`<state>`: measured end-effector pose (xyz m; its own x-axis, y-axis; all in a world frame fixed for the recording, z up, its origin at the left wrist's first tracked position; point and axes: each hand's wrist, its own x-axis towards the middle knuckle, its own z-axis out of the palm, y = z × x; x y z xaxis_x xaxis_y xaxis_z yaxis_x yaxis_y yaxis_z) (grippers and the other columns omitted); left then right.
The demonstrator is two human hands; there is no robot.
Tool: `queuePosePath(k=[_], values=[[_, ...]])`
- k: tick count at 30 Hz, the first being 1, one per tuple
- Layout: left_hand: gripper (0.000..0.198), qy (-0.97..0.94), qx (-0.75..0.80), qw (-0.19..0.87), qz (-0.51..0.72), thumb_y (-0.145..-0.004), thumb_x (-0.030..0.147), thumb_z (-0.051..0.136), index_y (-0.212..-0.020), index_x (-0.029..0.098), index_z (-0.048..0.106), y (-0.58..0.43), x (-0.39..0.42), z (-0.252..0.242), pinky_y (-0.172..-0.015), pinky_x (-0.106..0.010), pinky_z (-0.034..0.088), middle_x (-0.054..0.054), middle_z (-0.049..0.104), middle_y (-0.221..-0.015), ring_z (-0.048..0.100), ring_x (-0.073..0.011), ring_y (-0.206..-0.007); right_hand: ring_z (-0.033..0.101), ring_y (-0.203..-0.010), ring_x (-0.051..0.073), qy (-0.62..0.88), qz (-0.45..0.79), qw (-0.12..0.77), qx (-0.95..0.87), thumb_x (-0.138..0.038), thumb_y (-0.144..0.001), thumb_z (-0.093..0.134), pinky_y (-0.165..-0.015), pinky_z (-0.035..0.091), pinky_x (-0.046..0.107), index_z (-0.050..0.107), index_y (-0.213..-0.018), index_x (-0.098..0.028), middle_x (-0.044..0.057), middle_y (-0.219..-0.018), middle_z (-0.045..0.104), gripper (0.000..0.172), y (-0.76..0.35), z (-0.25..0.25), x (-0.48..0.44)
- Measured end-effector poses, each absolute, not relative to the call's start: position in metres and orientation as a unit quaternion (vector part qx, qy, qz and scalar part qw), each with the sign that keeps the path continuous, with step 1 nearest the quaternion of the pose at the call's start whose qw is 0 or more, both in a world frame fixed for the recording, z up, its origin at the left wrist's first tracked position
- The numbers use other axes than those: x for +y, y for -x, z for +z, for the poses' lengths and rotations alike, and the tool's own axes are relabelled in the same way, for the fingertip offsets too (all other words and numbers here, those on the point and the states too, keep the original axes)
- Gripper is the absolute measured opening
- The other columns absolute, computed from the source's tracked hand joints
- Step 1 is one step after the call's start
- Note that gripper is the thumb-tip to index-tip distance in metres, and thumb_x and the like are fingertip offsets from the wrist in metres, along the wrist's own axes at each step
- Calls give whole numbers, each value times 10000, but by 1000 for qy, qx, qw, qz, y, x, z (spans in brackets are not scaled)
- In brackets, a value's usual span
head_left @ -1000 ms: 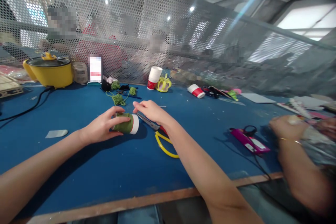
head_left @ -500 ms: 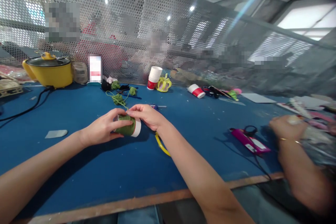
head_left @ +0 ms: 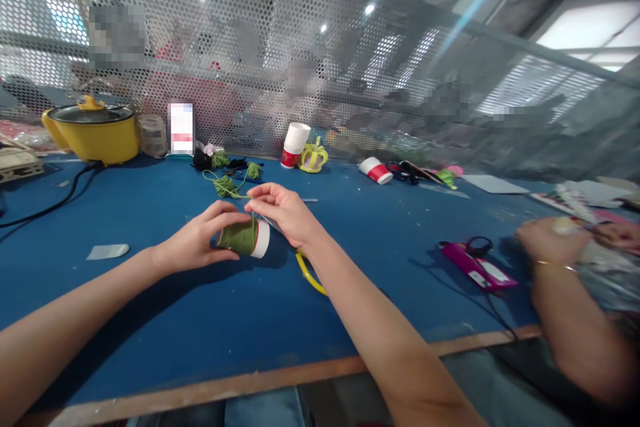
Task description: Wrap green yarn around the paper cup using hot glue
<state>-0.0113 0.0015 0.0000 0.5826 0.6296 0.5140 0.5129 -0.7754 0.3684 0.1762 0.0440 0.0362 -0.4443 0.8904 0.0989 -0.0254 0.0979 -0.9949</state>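
Note:
A paper cup wrapped in green yarn lies on its side on the blue table. My left hand is closed round the cup's wrapped end. Just above the cup's white rim, my right hand pinches a strand of green yarn that runs back to a loose tangle of the same yarn. Yellow-handled scissors lie under my right wrist, partly hidden.
A yellow electric pot with its black cord stands at the back left. Stacked paper cups and a tipped cup are by the mesh screen. Another person's hand works at the right near a pink tool.
My right hand moved off the scissors to the cup's rim, then lifted a little, pinching the yarn. The left hand kept hold of the cup.

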Motion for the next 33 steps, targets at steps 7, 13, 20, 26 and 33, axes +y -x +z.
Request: queuePosePath(k=[7, 13, 20, 26, 33], values=[[545, -857, 377, 142, 322, -690, 401, 659, -1136, 163, 456, 12, 3, 2, -849, -365, 441, -98, 507, -1065, 519, -236, -986, 615, -719, 104, 346, 530, 471, -614, -165, -645, 648, -745, 451, 275, 619, -778, -169, -11, -696, 657, 136, -181, 41, 49], [538, -856, 382, 176, 299, -686, 407, 660, -1121, 161, 461, 11, 1, 4, -801, -337, 455, -83, 558, -1034, 550, -220, -927, 619, -694, 109, 355, 521, 465, -622, -149, -641, 651, -728, 464, 282, 618, -740, -170, -11, -671, 655, 106, -179, 36, 51], [509, -862, 354, 166, 324, -715, 364, 650, -1137, 188, 426, 11, 0, 3, -807, -323, 455, -83, 515, -1080, 523, -206, -969, 624, -715, 115, 393, 511, 442, -624, -136, -659, 635, -784, 460, 307, 613, -731, -171, -3, -686, 658, 83, -178, 35, 49], [472, -860, 325, 150, 364, -738, 313, 638, -1141, 201, 418, 10, 2, 1, -875, -358, 423, -99, 470, -1135, 464, -227, -1072, 628, -728, 125, 406, 499, 434, -630, -135, -666, 625, -788, 463, 319, 610, -735, -170, 4, -697, 661, 79, -176, 34, 47], [461, -853, 322, 148, 383, -748, 278, 629, -1151, 214, 413, 10, 4, -4, -899, -392, 403, -98, 463, -1124, 459, -231, -1063, 628, -731, 134, 399, 486, 447, -637, -166, -667, 624, -750, 475, 313, 607, -743, -167, 14, -718, 661, 78, -174, 30, 46]])
